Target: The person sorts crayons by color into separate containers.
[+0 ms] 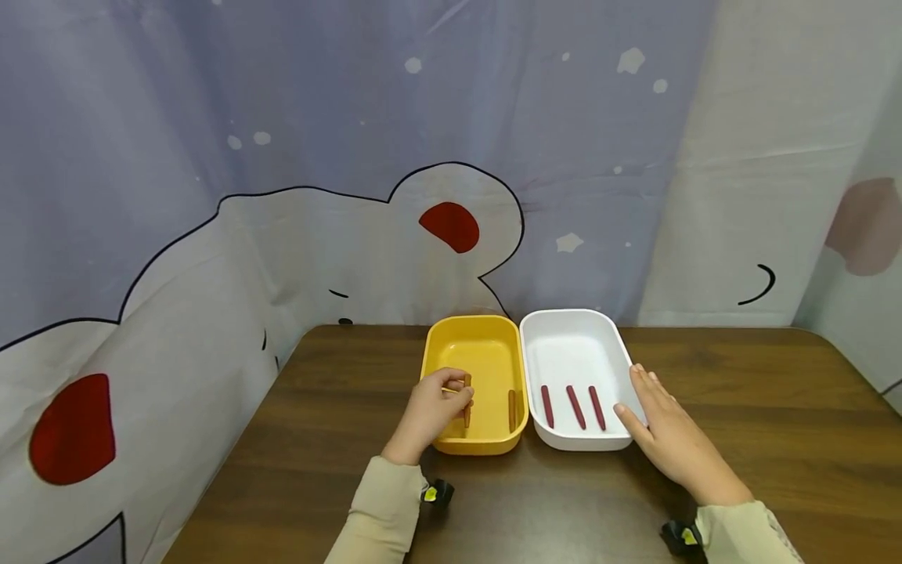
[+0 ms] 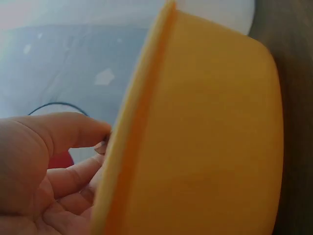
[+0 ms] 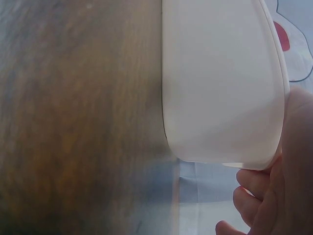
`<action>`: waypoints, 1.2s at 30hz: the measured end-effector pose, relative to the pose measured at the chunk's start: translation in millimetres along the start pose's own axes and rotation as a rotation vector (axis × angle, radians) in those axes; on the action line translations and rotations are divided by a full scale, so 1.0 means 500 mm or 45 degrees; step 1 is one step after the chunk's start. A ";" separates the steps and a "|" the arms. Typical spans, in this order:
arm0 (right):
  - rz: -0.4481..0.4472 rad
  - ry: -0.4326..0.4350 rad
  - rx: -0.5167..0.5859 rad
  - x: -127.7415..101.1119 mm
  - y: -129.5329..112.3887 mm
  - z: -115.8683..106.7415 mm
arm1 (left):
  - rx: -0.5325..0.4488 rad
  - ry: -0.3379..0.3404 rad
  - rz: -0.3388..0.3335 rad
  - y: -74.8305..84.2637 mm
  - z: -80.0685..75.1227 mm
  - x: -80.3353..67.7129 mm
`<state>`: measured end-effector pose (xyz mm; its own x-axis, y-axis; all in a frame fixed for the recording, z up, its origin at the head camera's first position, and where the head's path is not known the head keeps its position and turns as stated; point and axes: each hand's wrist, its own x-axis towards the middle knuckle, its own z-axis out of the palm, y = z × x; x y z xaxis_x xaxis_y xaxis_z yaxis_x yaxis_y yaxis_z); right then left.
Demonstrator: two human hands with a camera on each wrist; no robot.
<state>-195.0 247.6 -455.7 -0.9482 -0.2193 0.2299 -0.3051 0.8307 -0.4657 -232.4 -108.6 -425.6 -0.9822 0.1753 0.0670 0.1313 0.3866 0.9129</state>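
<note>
We had our left hand (image 1: 431, 407) down inside the yellow rectangular plastic tub (image 1: 486, 345), fingers curled and pinching a small orange-brown stick (image 1: 467, 398) near the tub's near-left corner. A second orange-brown stick (image 1: 511, 409) lay flat by the tub's right wall, well clear of that pinch. Our right hand (image 1: 665, 435) lay with its fingers out straight against the outer right wall of the white rectangular plastic tub (image 1: 574, 345), holding nothing, probably just bracing it so it wouldn't slide. Three dark red sticks (image 1: 572, 406) sat side by side just inside that wall. Both tubs touched on the brown wooden table (image 1: 740, 439).
</note>
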 end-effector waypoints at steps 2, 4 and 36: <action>-0.003 0.003 0.002 0.001 0.000 0.001 | 0.113 0.019 0.011 0.003 0.009 0.003; -0.006 0.002 0.005 0.002 0.000 0.002 | 0.227 0.035 0.017 0.005 0.016 0.006; -0.020 0.017 0.002 -0.001 -0.003 0.000 | 0.458 0.323 0.053 0.024 -0.040 -0.013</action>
<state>-194.0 246.4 -455.1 -0.9420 -0.2256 0.2485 -0.3202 0.8262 -0.4635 -227.3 -123.0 -407.0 -0.9711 -0.0132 0.2382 0.1653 0.6825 0.7120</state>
